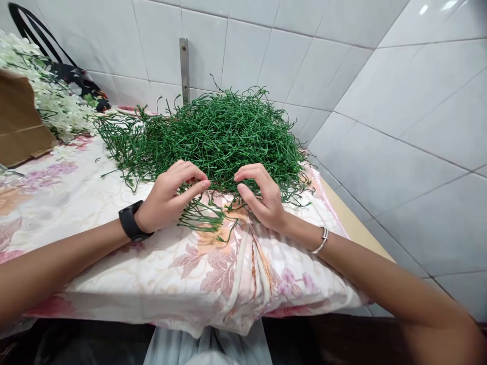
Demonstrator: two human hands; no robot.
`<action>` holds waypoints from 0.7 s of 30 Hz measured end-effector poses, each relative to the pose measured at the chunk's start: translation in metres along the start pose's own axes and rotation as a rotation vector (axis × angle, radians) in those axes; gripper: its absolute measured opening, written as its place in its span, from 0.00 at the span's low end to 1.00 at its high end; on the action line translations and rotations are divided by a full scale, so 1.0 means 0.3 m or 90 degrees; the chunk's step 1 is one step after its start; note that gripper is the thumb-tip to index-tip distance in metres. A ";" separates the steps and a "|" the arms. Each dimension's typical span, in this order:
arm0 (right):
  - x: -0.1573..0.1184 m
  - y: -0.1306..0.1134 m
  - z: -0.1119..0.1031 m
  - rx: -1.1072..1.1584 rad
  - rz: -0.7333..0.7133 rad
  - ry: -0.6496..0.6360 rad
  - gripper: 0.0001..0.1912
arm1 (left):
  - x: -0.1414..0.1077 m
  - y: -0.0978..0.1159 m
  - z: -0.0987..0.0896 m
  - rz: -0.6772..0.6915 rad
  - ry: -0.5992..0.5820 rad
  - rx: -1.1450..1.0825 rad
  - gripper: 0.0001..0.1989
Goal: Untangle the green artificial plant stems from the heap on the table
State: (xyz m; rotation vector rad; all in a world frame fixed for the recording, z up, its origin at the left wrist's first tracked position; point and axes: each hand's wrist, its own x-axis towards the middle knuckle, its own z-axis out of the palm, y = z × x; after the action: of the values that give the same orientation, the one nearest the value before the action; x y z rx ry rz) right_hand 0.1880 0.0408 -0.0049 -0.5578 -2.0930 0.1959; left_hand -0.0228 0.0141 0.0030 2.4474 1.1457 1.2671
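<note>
Floral cloth point(144, 274) bears green stems point(236, 137) just beyond both hands' fingers point(203, 183).

Two bare hands by piled green stems point(236, 134), floral tablecloth point(152, 268), white flowers point(57, 96), tiled wall point(297, 56)

so there's a bunch of white flowers point(57, 104) far L, right behind some brown cardboard point(21, 121), w/ a dark patterned bag point(74, 78) in back, black handles up. thin metal wire thing point(13, 176) near the cardboard, mostly cut off tbh. floral tablecloth point(91, 197), pinkish/purple print, bunched at front. white wall tiles point(411, 111) + upright metal strip point(184, 66) on the back wall.
</note>
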 end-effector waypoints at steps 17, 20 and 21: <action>-0.011 -0.067 0.031 -0.180 -0.114 -0.144 0.09 | -0.014 0.019 0.000 0.034 0.051 0.071 0.07; -0.009 -0.059 0.033 -0.163 -0.037 -0.101 0.06 | -0.011 0.026 -0.004 0.065 0.144 0.103 0.13; -0.007 -0.059 0.031 -0.141 -0.008 -0.080 0.07 | -0.011 0.030 -0.006 0.072 0.172 0.109 0.13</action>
State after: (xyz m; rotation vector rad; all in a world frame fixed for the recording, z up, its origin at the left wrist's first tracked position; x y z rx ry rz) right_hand 0.1757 0.0249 -0.0058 -0.6793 -2.2546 -0.0091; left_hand -0.0203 0.0053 0.0062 2.5523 1.2400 1.6391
